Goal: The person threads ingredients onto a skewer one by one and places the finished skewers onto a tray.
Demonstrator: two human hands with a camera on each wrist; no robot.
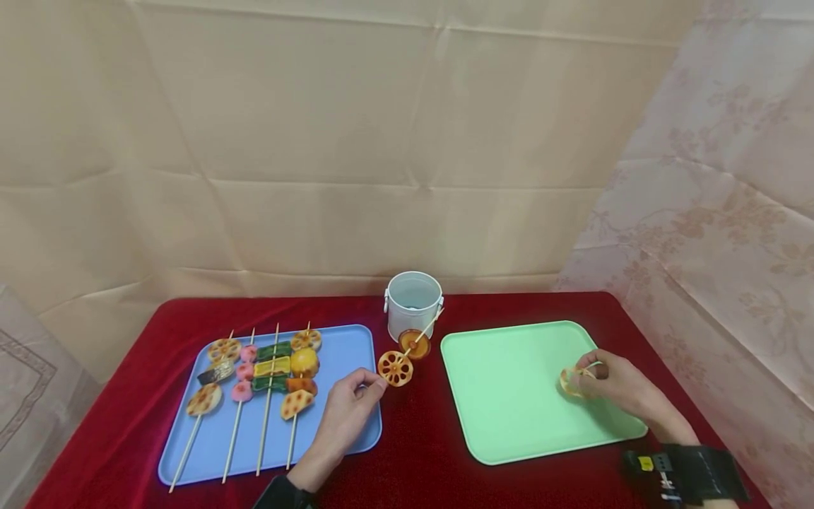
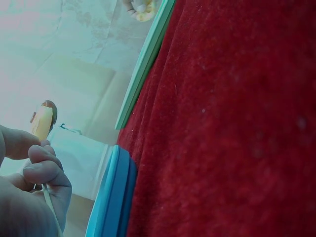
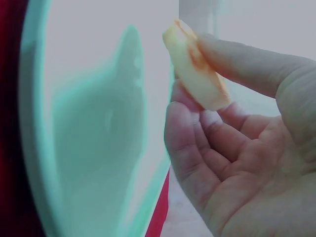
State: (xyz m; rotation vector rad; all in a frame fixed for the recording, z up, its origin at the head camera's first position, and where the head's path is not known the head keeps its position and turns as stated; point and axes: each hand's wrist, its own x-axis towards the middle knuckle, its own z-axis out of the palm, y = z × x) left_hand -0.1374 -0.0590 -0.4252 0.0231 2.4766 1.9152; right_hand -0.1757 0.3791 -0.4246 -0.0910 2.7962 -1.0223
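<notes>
My left hand (image 1: 346, 410) pinches a skewer between thumb and fingers, beside the blue tray's right edge. On the skewer sit a holed lotus root slice (image 1: 396, 369) and a brown round piece (image 1: 416, 345); its tip points up toward the white bucket (image 1: 407, 318). In the left wrist view, the stick (image 2: 51, 210) runs down past the curled fingers. Over the right part of the green tray (image 1: 509, 396), my right hand (image 1: 620, 387) holds a pale round slice with browned marks (image 3: 197, 74) between thumb and fingers. The slice casts a shadow on the tray along with the hand.
At the left lies the blue tray (image 1: 343, 353) with several loaded skewers: lotus slices, pink balls (image 1: 242, 391), green and yellow pieces (image 1: 272, 366), and a yellow ball (image 1: 304, 362). A red cloth (image 1: 420, 438) covers the table. Beige fabric (image 1: 394, 141) hangs behind.
</notes>
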